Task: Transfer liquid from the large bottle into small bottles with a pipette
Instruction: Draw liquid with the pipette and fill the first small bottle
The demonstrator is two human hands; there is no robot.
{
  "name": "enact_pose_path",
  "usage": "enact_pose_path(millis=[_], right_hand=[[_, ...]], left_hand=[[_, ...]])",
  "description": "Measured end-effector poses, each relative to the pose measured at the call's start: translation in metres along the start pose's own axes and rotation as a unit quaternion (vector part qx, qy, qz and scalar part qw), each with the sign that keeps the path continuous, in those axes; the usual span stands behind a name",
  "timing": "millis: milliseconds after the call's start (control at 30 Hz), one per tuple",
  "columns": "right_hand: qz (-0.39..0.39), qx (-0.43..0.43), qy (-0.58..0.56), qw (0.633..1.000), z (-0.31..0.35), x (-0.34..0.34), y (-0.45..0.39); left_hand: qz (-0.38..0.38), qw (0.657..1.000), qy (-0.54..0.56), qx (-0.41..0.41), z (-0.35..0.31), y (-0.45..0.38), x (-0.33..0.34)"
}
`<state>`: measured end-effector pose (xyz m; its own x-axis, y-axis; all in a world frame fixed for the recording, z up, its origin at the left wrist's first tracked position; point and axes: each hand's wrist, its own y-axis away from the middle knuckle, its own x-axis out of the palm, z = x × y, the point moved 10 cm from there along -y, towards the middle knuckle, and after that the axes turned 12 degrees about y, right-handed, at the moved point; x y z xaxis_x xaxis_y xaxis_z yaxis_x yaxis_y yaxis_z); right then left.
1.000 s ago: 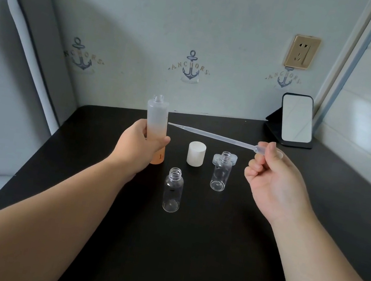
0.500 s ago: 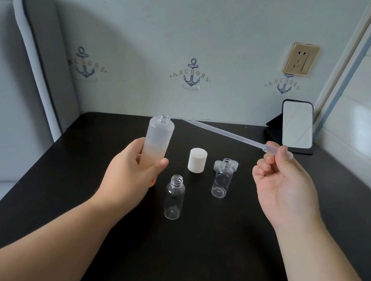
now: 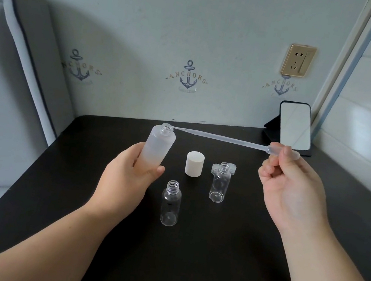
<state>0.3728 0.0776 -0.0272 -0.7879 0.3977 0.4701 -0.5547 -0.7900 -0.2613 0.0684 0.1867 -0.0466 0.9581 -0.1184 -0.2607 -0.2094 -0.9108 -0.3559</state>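
black table (image 3: 206, 277), two small bottles (image 3: 171, 203), white cap (image 3: 194, 163), mirror (image 3: 295, 125)

At frame centre, the left hand (image 3: 125, 179) holds the tilted large bottle (image 3: 156, 150); the right hand (image 3: 293, 191) pinches the pipette (image 3: 223, 139), tip at its mouth.

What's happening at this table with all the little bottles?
A person is about to draw liquid. The left hand holds the frosted large bottle tilted, and the right hand pinches a pipette by its bulb, its tip at the bottle's open mouth. Two clear small bottles stand uncapped on the black table beside a white cap.
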Motion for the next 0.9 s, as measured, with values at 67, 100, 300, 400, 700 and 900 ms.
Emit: enact_pose_path(millis=[67, 100, 300, 400, 700, 900], right_hand=[[0.0, -0.007, 0.022, 1.0, 0.003, 0.002, 0.001], [0.0, -0.01, 0.032, 0.999, 0.004, 0.002, 0.001], [0.0, -0.031, 0.076, 0.997, 0.02, 0.008, -0.003], [-0.003, -0.035, 0.09, 0.995, 0.025, 0.014, -0.006], [-0.02, -0.033, 0.085, 0.996, 0.037, 0.023, -0.013], [-0.024, -0.026, 0.065, 0.997, 0.044, 0.037, -0.021]], left_hand=[[0.002, 1.0, -0.003, 0.002, -0.001, 0.0, 0.001], [0.003, 1.0, -0.006, 0.005, -0.002, 0.0, 0.001], [-0.003, 0.999, -0.03, 0.023, -0.006, -0.001, 0.0], [-0.007, 0.999, -0.042, 0.026, -0.008, -0.002, -0.001], [-0.013, 0.999, -0.04, 0.023, -0.003, -0.004, -0.003], [-0.012, 0.999, -0.04, 0.022, -0.003, -0.004, -0.002]])
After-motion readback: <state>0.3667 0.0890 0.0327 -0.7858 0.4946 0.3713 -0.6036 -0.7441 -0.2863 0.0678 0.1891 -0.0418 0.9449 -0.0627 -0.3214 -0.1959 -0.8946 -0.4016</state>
